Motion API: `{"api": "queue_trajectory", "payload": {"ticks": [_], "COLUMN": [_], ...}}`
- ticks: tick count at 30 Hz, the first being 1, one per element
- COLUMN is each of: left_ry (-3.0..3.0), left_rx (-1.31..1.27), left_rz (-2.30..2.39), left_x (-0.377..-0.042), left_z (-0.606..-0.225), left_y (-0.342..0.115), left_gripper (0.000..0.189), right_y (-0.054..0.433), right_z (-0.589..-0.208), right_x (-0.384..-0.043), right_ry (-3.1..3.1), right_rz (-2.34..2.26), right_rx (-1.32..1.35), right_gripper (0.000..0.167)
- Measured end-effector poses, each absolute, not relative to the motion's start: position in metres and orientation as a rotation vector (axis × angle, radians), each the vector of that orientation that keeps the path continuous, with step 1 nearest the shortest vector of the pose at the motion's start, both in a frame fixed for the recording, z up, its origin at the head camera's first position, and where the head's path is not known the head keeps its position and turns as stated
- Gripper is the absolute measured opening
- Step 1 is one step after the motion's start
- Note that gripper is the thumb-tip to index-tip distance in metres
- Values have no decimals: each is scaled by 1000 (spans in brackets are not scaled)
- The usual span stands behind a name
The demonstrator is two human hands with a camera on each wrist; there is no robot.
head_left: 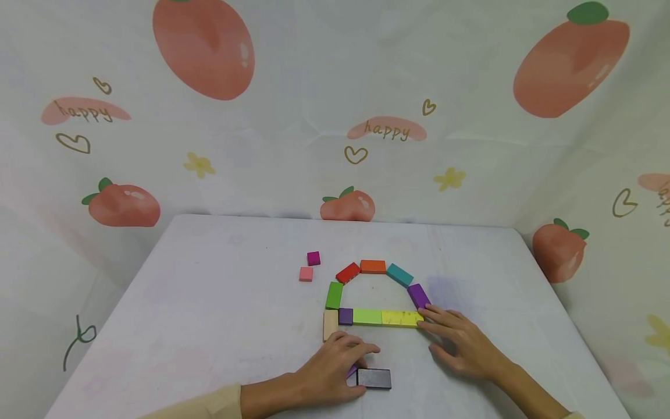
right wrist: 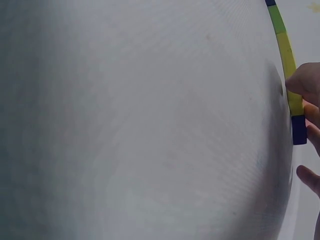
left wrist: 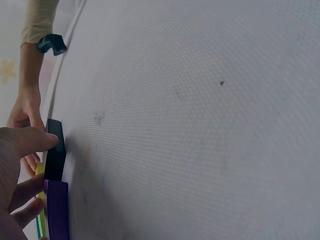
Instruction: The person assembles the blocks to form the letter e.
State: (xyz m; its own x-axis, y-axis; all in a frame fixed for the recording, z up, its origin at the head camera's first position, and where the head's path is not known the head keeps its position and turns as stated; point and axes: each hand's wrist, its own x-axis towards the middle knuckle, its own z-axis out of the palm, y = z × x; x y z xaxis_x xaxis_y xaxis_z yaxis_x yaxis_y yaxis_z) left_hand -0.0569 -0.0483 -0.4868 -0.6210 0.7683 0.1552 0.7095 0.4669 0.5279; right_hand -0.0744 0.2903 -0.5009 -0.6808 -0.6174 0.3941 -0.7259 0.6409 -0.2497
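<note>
My left hand [head_left: 332, 366] holds a black block [head_left: 374, 379] at its left end, thumb on the near side and fingers on the far side. A purple block [left wrist: 56, 210] adjoins it, mostly covered by that hand in the head view. My right hand [head_left: 466, 343] rests fingertips at the right end of a yellow block [head_left: 400, 318]; its thumb stands apart in the head view. The yellow block continues a row with a light green block [head_left: 367, 317] and a small dark purple block [head_left: 345, 316]. A beige block [head_left: 330, 325] stands left of the row, partly behind my left hand.
Above the row curves an arch of green [head_left: 334, 295], red [head_left: 348, 273], orange [head_left: 373, 266], teal [head_left: 400, 275] and purple [head_left: 419, 296] blocks. A magenta cube [head_left: 313, 258] and a pink cube [head_left: 306, 274] lie left of it on the white table [head_left: 220, 302]. Behind hangs a printed cloth [head_left: 293, 116].
</note>
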Motion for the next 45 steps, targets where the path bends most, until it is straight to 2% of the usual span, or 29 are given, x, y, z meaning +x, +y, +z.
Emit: {"api": "queue_trajectory", "payload": {"ticks": [31,37,45], "left_ry": [2623,2798,2975], "left_rx": [1291,1120,818], "left_rz": [954,1199,1376], "left_x": [-61,-90,-144], "left_z": [-480,-468,-469], "left_y": [-51,-58,-89], "left_gripper": [57,56,66], "right_y": [290,292,291], "right_z": [-501,-501,-501], "right_x": [-74,-75,-75], "right_ry": [-2615,-2602,-2606], "right_rz": [536,539,562], "right_rx": [1064,1085,1080], "right_gripper": [54,55,54]}}
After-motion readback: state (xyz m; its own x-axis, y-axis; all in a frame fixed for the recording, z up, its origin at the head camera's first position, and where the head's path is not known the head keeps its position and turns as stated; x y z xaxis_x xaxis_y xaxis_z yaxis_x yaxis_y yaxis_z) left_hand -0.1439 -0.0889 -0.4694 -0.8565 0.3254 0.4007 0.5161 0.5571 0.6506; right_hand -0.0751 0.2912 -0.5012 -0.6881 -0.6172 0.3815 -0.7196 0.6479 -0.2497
